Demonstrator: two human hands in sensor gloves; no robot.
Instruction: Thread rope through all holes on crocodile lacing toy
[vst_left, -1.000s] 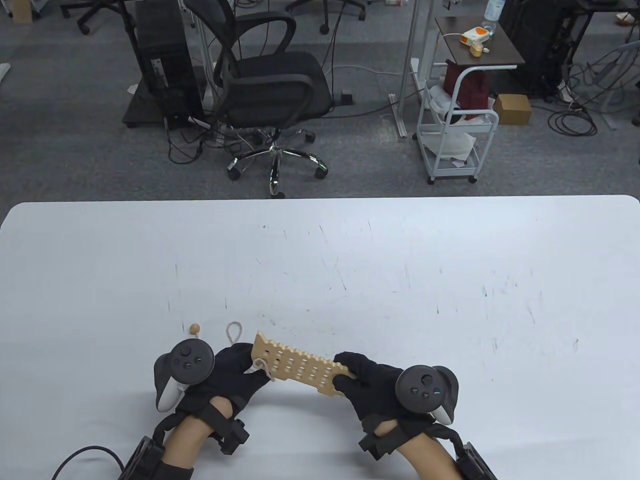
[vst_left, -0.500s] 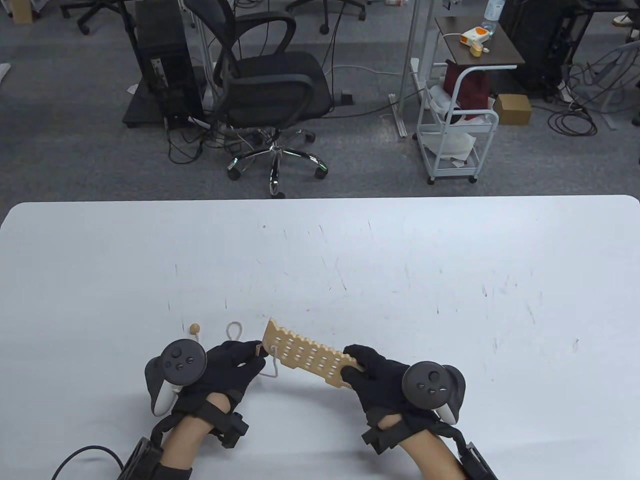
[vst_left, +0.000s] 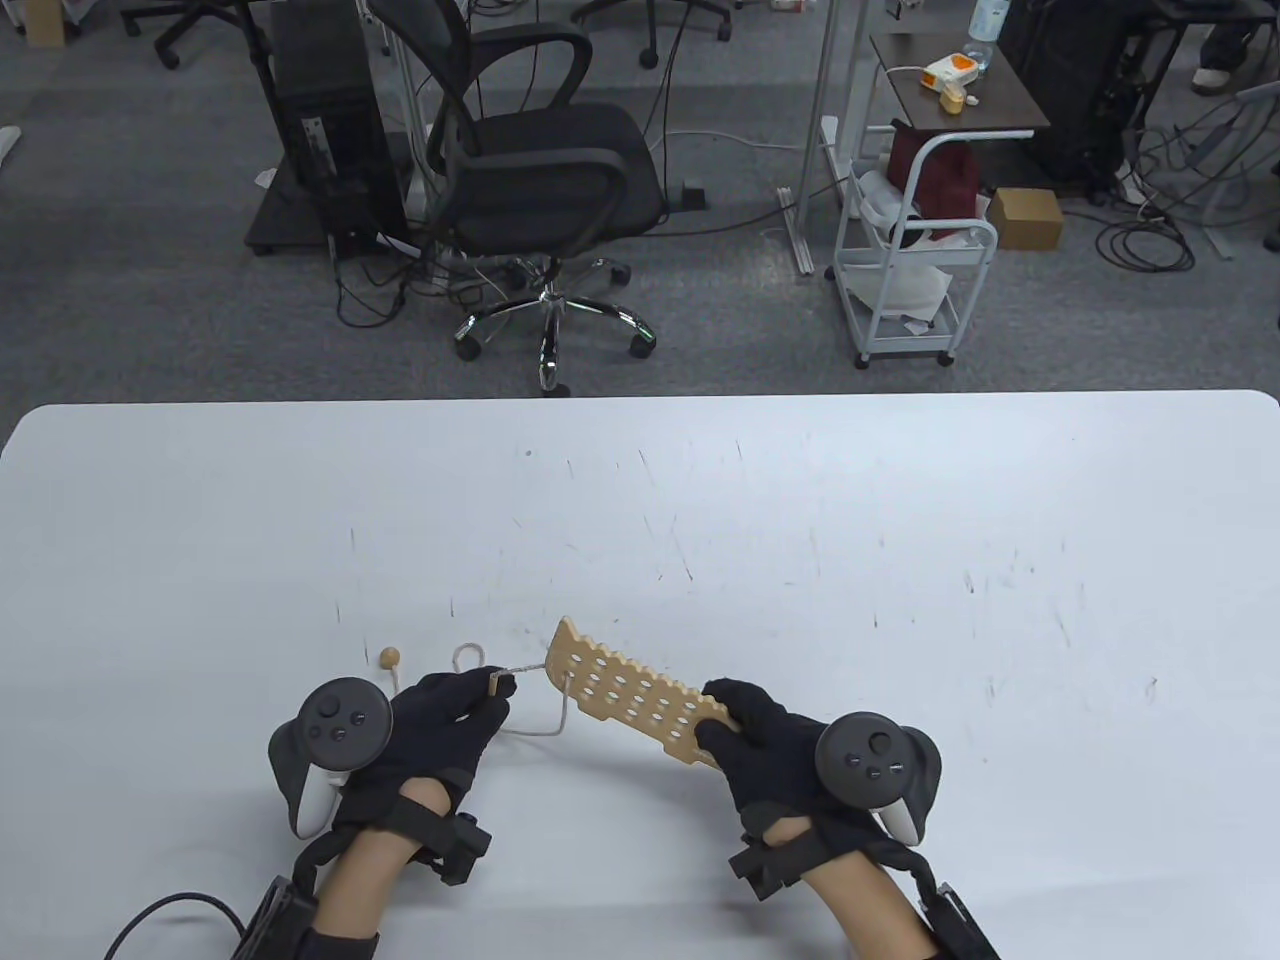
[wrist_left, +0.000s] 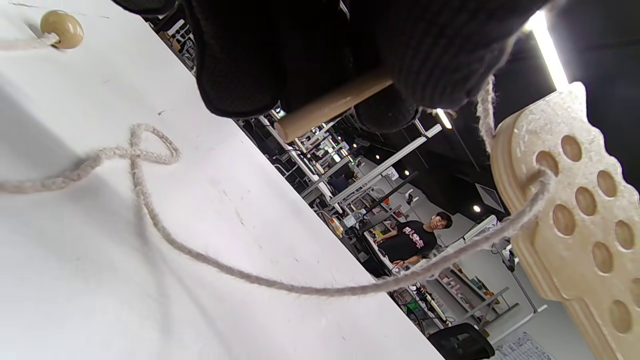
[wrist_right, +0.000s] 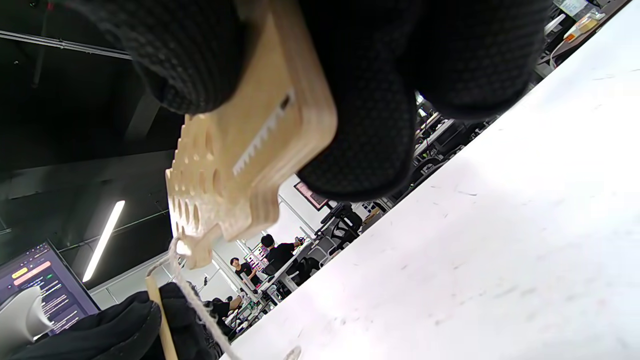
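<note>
The crocodile lacing toy (vst_left: 640, 700) is being held above the table (vst_left: 900, 560) near its front edge, gripped at one end by the curled fingers of the right hand (vst_left: 775, 750). A wooden needle (wrist_left: 332, 105) is being pinched by the left hand (vst_left: 440, 715). The rope (wrist_left: 200, 260) is being run through an end hole, its slack lying looped on the table, a bead (vst_left: 390, 657) at its far end.

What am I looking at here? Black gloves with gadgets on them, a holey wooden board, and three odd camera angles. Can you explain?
These are a person's hands in sensor gloves, each with a tracker strapped on its back. One camera looks down at the white table; the other two sit on the wrists. The right hand grips the wooden crocodile lacing board above the table. The left hand pinches a small wooden stick tied to the rope, which passes through a hole. The rope's bead lies on the table.
</note>
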